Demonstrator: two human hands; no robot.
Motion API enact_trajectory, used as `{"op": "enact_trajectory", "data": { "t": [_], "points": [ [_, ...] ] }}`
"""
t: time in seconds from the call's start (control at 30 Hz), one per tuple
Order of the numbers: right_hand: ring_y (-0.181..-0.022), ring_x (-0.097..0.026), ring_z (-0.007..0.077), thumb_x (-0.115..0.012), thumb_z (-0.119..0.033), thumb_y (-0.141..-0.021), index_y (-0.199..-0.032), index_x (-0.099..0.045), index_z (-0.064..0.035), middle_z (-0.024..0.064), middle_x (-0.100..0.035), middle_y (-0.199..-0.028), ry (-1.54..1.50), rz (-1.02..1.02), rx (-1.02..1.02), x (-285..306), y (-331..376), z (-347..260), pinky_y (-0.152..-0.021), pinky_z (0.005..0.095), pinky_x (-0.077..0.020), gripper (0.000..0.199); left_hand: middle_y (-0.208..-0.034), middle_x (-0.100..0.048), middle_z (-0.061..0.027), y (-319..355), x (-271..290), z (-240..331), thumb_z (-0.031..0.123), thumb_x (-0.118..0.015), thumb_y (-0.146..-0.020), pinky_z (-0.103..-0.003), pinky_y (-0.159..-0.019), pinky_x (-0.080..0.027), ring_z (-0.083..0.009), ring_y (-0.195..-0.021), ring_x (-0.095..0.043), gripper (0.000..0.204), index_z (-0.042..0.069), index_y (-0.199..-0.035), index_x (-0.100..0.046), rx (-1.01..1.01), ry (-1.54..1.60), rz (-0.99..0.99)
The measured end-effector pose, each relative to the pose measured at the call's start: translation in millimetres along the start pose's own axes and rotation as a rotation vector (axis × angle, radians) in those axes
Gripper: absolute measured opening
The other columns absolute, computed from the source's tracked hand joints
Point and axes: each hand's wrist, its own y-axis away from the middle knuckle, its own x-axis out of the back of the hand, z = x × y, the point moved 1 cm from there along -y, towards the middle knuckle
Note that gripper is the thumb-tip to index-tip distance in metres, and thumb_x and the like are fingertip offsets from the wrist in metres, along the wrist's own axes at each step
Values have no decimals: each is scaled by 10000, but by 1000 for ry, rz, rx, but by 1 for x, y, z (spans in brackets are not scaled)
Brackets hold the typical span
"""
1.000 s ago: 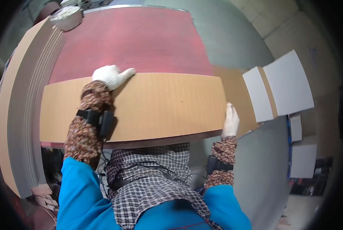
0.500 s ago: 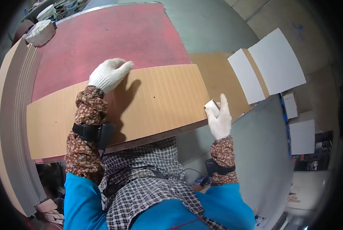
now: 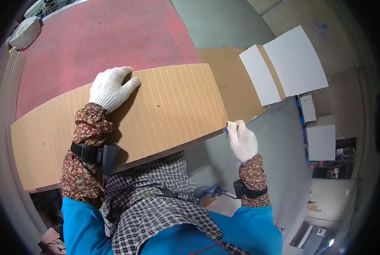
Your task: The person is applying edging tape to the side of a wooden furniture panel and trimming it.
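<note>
- A person in white gloves works on a long wood-coloured board [image 3: 177, 102], which lies flat, slanting across the near side of a worktop with a red mesh surface [image 3: 113, 38].
- The right hand [image 3: 244, 144] has just shifted along: half a second ago it was beside the board's right-hand end, and now it is at the near right corner.
- Its grip is pinched closely, thumb against fingers, on a small pale piece [image 3: 231, 125]. The piece is right at that corner; whether it touches the board is too fine to tell.
- The left hand [image 3: 109, 90] has settled closer to the far edge. Its grip is loose, the thumb spread away from the fingers, and it holds nothing that can be seen. How firmly it presses cannot be told.
- In the view, the board now slopes more steeply down to the left; part of that may be the head turning.
- Taken together, these changes suggest the work has passed from the right end to the corner, with the left hand as a steadying rest.
- Around the board: a stack of panels [image 3: 5, 97] at left, and a brown sheet [image 3: 228, 72] with white panels [image 3: 296, 61] at right.
</note>
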Motion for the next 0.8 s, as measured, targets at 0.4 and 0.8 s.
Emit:
{"op": "enact_trajectory", "data": {
  "t": [0.4, 0.8],
  "points": [
    [-903, -726, 362, -637, -353, -1014, -1054, -734, -16, 214, -733, -943, -166, -80, 10, 7, -25, -8, -782, 425, -557, 353, -1209, -735, -231, -10, 1, 18, 410, -661, -942, -447, -1009, -539, -365, -1127, -713, 556, -12, -1302, -690, 66, 5, -122],
    [-834, -721, 398, -604, -348, -1048, -1038, -719, -69, 184, -736, -879, 61, 49, 17, 11, -1, 15, -713, 468, -561, 302, -1215, -730, -227, -10, -4, 17, 416, -659, -940, -443, -1006, -534, -378, -1131, -701, 543, -2, -1285, -695, 61, 47, -132]
  ]
}}
